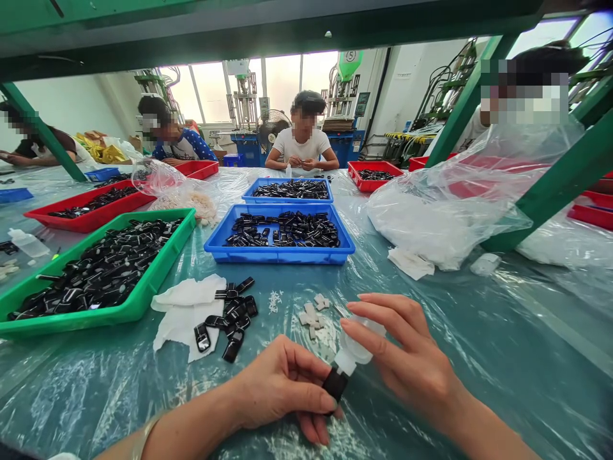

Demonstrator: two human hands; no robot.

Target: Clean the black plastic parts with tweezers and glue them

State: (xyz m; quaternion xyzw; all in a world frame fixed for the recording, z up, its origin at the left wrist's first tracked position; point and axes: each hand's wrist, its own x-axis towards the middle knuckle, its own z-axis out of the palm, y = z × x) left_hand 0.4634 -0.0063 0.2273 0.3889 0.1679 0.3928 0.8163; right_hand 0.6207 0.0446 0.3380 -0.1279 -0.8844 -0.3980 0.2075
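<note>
My left hand [292, 390] pinches a small black plastic part [336, 383] between thumb and fingers, low over the plastic-covered table. In my right hand [407, 351] is a translucent squeeze bottle [357, 342], tipped so its white nozzle meets the upper end of the black part. A thin pointed metal tip [341, 311] shows near my right fingers; what it belongs to is hidden. Beyond my hands lie small white pads [311, 317] and a scatter of tiny white pieces [274, 301]. Left of these, several glossy black parts [234, 316] are heaped partly on a white cloth [179, 306].
A green tray [143, 306] full of black parts stands at left. Two blue trays [282, 255] [287, 199] of them stand ahead. Red trays [86, 220], a clear plastic bag [431, 217] and a green frame post [541, 198] surround these. Several people [301, 137] sit across the table.
</note>
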